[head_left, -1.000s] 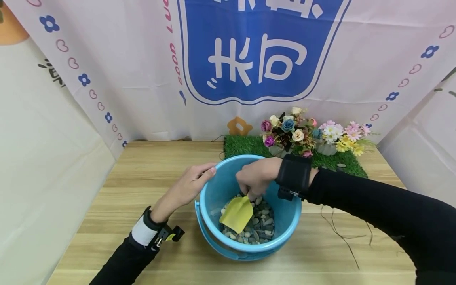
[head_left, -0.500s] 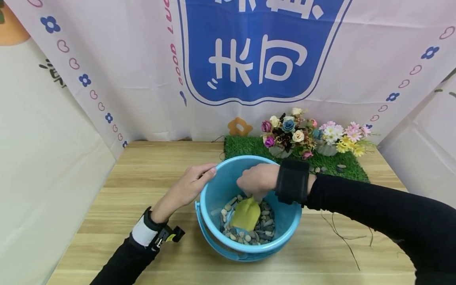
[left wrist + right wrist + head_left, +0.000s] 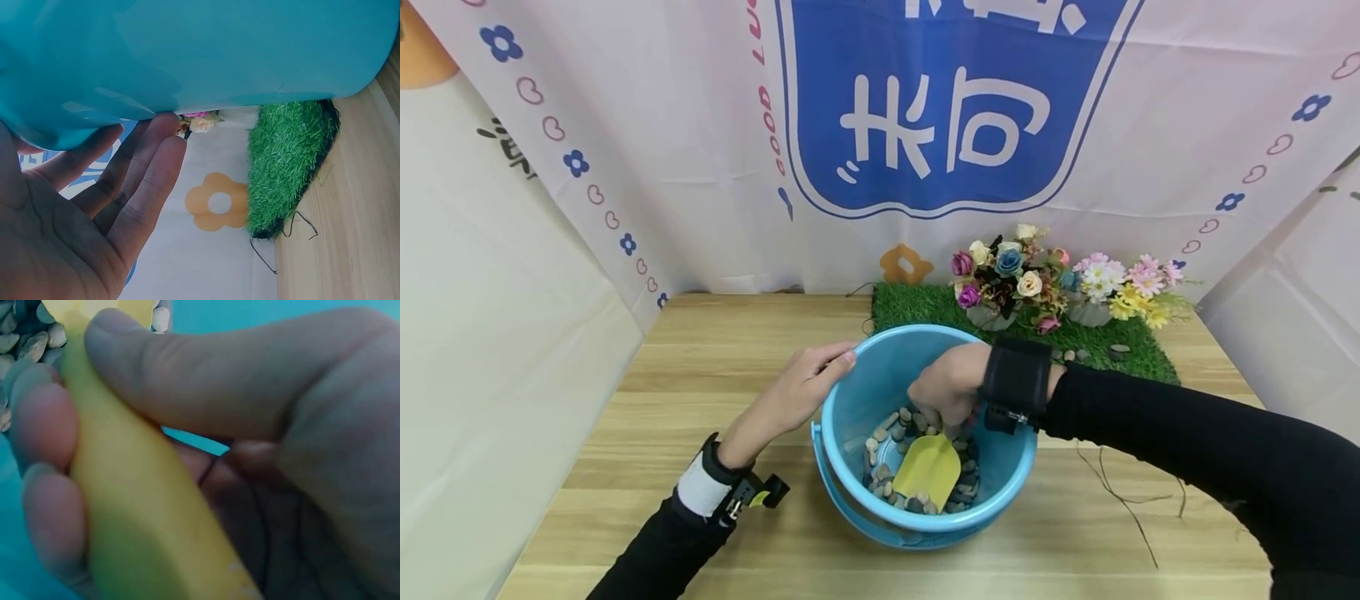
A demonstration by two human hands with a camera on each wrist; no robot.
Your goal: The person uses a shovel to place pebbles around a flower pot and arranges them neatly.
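Observation:
A light blue bucket [image 3: 831, 454] stands on the wooden table with grey and tan pebbles [image 3: 880, 433] over its bottom. My left hand [image 3: 793, 387] holds the bucket's rim at its left side; in the left wrist view its fingers [image 3: 147, 187] lie against the outer wall. Inside the bucket, my right hand [image 3: 951, 383] grips a yellow toy shovel [image 3: 928, 473], its blade down on the pebbles. The right wrist view shows the thumb lying along the thick shovel handle [image 3: 131, 487] and the fingers curled round its other side.
Behind the bucket lies an artificial grass mat [image 3: 910, 304] bearing two pots of artificial flowers [image 3: 1011, 279] [image 3: 1120, 287] and a few loose stones [image 3: 1117, 350]. Thin brown strands [image 3: 1123, 500] lie on the table [image 3: 715, 358] to the right. A printed cloth [image 3: 715, 167] hangs behind.
My right hand has moved the shovel rightward over the pebbles, baring some of the bucket's bottom on the left. The left hand keeps its place on the rim.

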